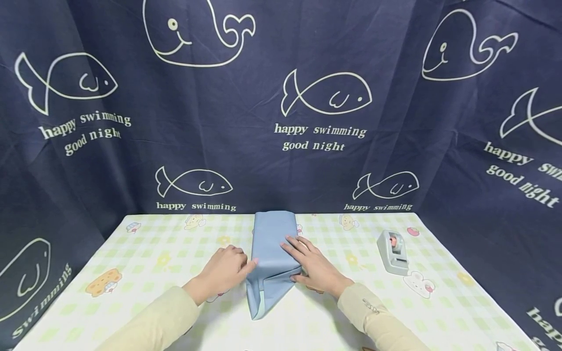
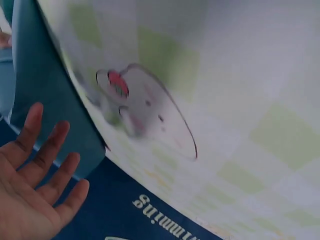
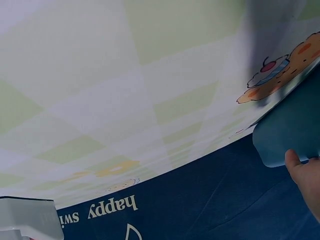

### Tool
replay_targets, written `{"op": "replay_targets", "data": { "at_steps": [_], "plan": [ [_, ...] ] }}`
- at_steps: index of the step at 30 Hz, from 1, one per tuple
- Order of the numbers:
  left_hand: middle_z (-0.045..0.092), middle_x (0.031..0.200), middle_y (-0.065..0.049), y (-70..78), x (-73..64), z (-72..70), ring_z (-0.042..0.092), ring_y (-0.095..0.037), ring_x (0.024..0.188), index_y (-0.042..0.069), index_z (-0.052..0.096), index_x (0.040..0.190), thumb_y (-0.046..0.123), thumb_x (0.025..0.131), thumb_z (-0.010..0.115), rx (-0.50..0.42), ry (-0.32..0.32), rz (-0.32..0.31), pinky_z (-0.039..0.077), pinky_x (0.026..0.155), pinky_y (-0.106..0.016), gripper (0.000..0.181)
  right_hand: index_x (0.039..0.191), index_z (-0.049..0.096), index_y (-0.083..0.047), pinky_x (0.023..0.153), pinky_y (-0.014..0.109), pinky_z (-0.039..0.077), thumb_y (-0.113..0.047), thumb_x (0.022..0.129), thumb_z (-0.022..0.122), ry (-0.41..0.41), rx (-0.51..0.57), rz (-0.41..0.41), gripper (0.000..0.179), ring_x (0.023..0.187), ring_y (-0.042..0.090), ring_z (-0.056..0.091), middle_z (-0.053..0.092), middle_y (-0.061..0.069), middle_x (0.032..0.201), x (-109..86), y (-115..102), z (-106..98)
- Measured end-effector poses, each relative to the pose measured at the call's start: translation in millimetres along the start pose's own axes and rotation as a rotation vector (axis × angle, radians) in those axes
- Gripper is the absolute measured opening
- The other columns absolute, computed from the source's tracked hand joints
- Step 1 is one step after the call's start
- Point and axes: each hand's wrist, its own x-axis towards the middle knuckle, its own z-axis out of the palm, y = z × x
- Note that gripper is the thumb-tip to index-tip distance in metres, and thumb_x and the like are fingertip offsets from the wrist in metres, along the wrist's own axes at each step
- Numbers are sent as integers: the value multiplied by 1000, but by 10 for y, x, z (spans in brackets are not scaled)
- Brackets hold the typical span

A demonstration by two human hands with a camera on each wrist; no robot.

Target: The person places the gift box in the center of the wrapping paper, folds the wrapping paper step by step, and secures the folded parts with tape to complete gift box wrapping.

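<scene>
A box-shaped parcel in blue wrapping paper (image 1: pixel 274 239) lies on the table in the head view, its long side running away from me. At its near end the paper is folded into a pointed flap (image 1: pixel 265 297) with a pale strip along one edge. My left hand (image 1: pixel 224 268) is at the parcel's left side, thumb tip at its edge; in the left wrist view its fingers (image 2: pixel 55 145) are spread and slightly bent beside the blue side. My right hand (image 1: pixel 318 265) rests fingers on the parcel's right top edge, thumb by the near right corner.
A grey tape dispenser (image 1: pixel 393 253) with a reddish roll stands to the right of the parcel. A checked cloth with cartoon prints covers the table (image 1: pixel 145 263). Behind it hangs a dark blue curtain (image 1: pixel 254 146) with fish and whale drawings.
</scene>
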Motion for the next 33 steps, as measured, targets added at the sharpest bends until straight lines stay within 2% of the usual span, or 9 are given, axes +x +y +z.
{"op": "replay_targets", "data": {
  "at_steps": [4,10,13,16,21,25,33],
  "plan": [
    [47,58,8,51,-56,62,46,-13,63,22,45,45,51,85,53,36,-71,0,38,60,-33,50,145,28,-20,102,52,34,-31,78,71,-2,4,3,80,138,29,23,23,4,152,-2,-8,-7],
    [42,50,6,154,-104,84,40,-12,54,16,44,46,33,77,67,-67,-130,-89,36,54,-33,42,145,27,-20,103,52,32,-32,79,71,-9,8,9,80,138,31,22,22,3,152,1,-16,-10],
    [46,55,3,209,-114,65,42,-14,57,12,50,53,27,76,70,-91,-164,-124,36,55,-35,34,145,26,-21,104,52,31,-32,79,71,-13,4,16,81,138,30,22,22,3,152,-2,-16,-8],
    [48,60,1,260,-133,53,43,-17,62,10,53,60,27,77,71,-74,-178,-146,37,59,-38,29,145,25,-22,104,52,31,-33,79,71,-16,-7,19,81,138,29,22,21,3,152,-2,-15,-5],
    [45,60,1,340,-184,20,41,-18,63,13,51,55,32,72,74,-90,-193,-204,36,59,-38,35,145,26,-22,105,52,30,-32,78,71,-19,-4,21,81,139,29,21,21,3,153,3,-21,-6],
    [46,63,1,413,-249,-11,40,-20,66,13,52,57,37,66,76,-94,-247,-242,38,64,-42,36,145,26,-22,104,52,30,-31,78,71,-14,2,22,81,138,30,22,21,3,152,2,-27,-14],
    [47,67,-2,540,-304,-21,42,-23,74,10,53,61,23,69,72,-73,-266,-265,37,67,-44,25,145,25,-22,104,53,30,-32,78,71,-12,-3,26,82,138,31,22,21,3,153,4,-24,-1]
  ]
}}
